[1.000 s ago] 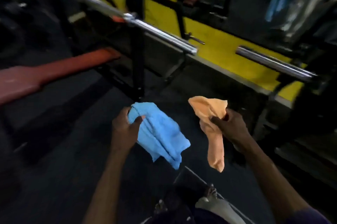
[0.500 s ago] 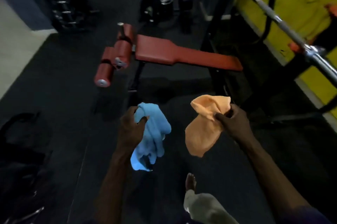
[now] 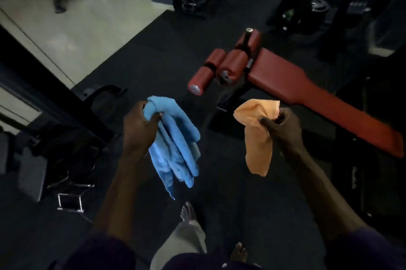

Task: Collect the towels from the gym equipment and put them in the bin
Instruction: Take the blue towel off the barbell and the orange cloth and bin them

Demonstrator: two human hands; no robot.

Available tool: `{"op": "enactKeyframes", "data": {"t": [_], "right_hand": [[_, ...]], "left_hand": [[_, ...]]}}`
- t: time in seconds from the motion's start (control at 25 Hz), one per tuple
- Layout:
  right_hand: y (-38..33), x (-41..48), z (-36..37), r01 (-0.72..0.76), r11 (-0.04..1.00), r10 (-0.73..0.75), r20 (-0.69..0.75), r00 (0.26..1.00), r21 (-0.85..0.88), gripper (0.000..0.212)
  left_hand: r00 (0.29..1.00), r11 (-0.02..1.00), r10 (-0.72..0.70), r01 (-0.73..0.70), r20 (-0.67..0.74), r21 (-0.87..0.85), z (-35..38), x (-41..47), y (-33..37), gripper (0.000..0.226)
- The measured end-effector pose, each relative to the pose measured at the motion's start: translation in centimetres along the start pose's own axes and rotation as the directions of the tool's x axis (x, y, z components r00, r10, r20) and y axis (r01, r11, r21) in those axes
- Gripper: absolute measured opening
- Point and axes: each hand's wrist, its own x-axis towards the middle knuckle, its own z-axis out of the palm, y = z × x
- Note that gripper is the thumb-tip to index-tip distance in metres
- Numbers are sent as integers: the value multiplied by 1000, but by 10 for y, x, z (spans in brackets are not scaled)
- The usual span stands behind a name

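Towels are in hand, so the collecting looks at least partly done, but the binning is still ahead: no bin shows anywhere in view. The blue towel [image 3: 175, 140] hangs bunched from the left hand [image 3: 140, 126], whose fingers are curled tight around its upper end. The orange towel [image 3: 257, 137] droops from the right hand [image 3: 282, 125], pinched in a closed fist near its top. Both are carried above the dark floor, just in front of the red bench [image 3: 307, 91], which carries no towel.
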Motion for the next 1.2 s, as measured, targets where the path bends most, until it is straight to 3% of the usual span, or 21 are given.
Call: {"op": "enactKeyframes", "data": {"t": [0.12, 0.32, 0.56, 0.72, 0.88, 1.04, 1.2], "right_hand": [[-33, 58, 59, 38, 999, -38, 55, 998, -3, 38], [-94, 155, 155, 102, 995, -102, 127, 987, 6, 40], [-152, 251, 264, 109, 992, -116, 135, 984, 56, 40], [-183, 327, 331, 125, 992, -127, 153, 980, 27, 23], [-208, 413, 392, 112, 988, -122, 94, 988, 108, 19], [-240, 499, 437, 55, 980, -69, 69, 995, 194, 38], [-278, 579, 461, 89, 973, -83, -35, 996, 215, 29]], "left_hand": [[990, 993, -85, 75, -111, -88, -16, 61, -31, 22], [977, 969, -172, 145, -124, -199, -34, 171, -80, 21], [987, 973, -126, 103, -101, -207, -36, 310, -128, 19], [991, 971, -116, 100, -62, -215, -22, 417, -151, 30], [994, 978, -98, 88, -45, -187, 0, 524, -172, 27], [995, 978, -97, 90, -25, -186, 27, 639, -184, 19], [998, 973, -59, 57, -4, -223, 58, 747, -181, 20]]}}
